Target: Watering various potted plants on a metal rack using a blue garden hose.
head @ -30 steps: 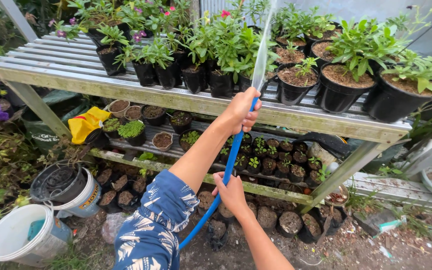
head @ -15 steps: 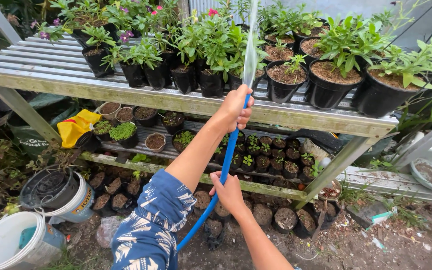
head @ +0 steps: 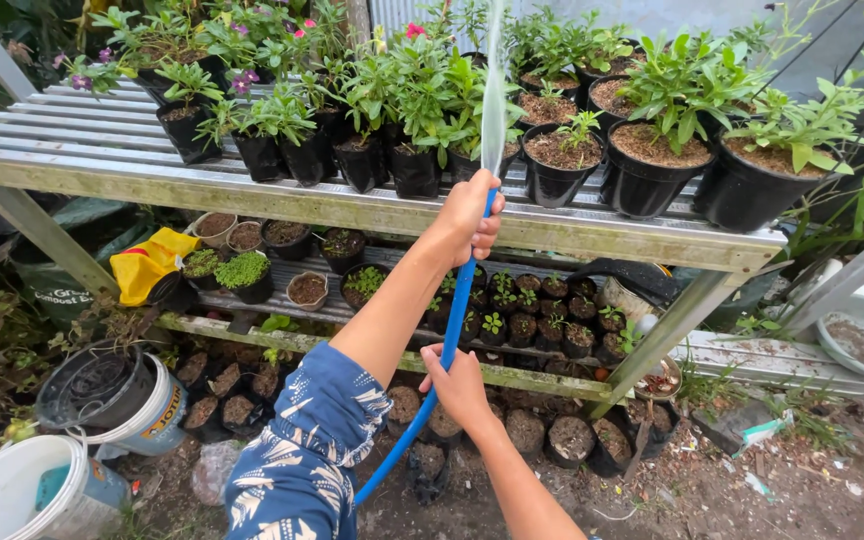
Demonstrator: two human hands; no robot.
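Nearest you, your left arm in a blue patterned sleeve (head: 302,460) reaches forward, and your right hand (head: 460,385) is wrapped around the blue hose (head: 449,335) low down, fingers curled about it. The hose runs up from the bare soil ground (head: 692,495), past the right hand, to your left hand (head: 472,215), whose fingers are pressed together in a fist around the hose end. A stream of water (head: 494,90) shoots up from that fist.

Left of the hose, near the ground, sit a white bucket (head: 2,495) and a second bucket holding a stack of black pots (head: 102,385). Behind the hose stands a weathered plant shelf (head: 372,210) with a slatted metal top. Its lower tier, behind the hose, carries small pots of seedlings (head: 532,315), with a yellow bag (head: 147,262) on the left end. More pots of soil (head: 572,440) stand on the ground beneath.

Beyond the left hand, on the top tier, black pots of leafy green plants (head: 432,90) crowd the shelf; larger black pots (head: 652,160) stand right of the hose. Some plants at the far left bear purple and pink flowers (head: 242,80).
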